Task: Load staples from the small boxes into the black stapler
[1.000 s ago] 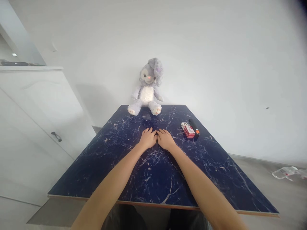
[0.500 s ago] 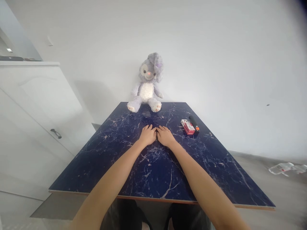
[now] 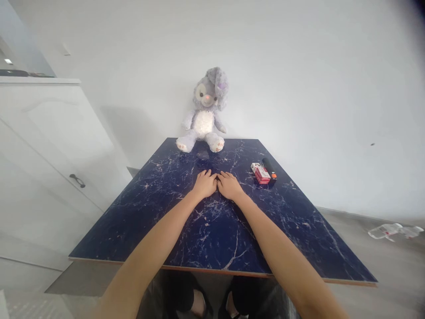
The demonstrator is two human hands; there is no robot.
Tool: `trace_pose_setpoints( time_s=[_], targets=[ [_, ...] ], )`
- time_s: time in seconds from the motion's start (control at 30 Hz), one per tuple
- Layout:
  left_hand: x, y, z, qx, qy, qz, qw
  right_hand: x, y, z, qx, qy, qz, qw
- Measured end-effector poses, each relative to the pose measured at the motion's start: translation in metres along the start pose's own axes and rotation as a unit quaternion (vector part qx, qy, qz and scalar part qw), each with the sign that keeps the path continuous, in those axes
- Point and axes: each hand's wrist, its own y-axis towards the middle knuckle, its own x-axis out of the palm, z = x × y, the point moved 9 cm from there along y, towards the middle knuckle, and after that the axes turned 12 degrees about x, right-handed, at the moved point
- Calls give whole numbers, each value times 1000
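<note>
My left hand lies palm down on the dark blue marbled table, fingers stretched out and holding nothing. Beside it my right hand rests flat in the same way, also empty, and the fingertips of the two hands meet or nearly meet. To the right of my right hand sit red-and-white boxes, stacked. Against them lies a black cylindrical object with an orange spot near its close end. Beyond my hands a grey-lilac plush rabbit sits at the table's far edge, one ear flopped over.
A white cabinet with a dark handle stands to the left. The pale wall rises behind the table. On the floor at right lie clear plastic bottles. My legs and shoes are below the near edge.
The view has tilted down slightly, so the table and plush rabbit appear a little higher and more of my feet shows. Both hands stay in place on the table.
</note>
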Motion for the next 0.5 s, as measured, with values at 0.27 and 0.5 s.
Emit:
trace_pose_setpoints(
  time_s=[0.27, 0.5],
  targets=[
    [3, 3, -1, -6, -10, 7, 1000, 2, 0, 0, -1, -8, 0, 1000],
    [4, 4, -2, -3, -8, 6, 1000, 2, 1, 2, -5, -10, 0, 1000]
  ],
)
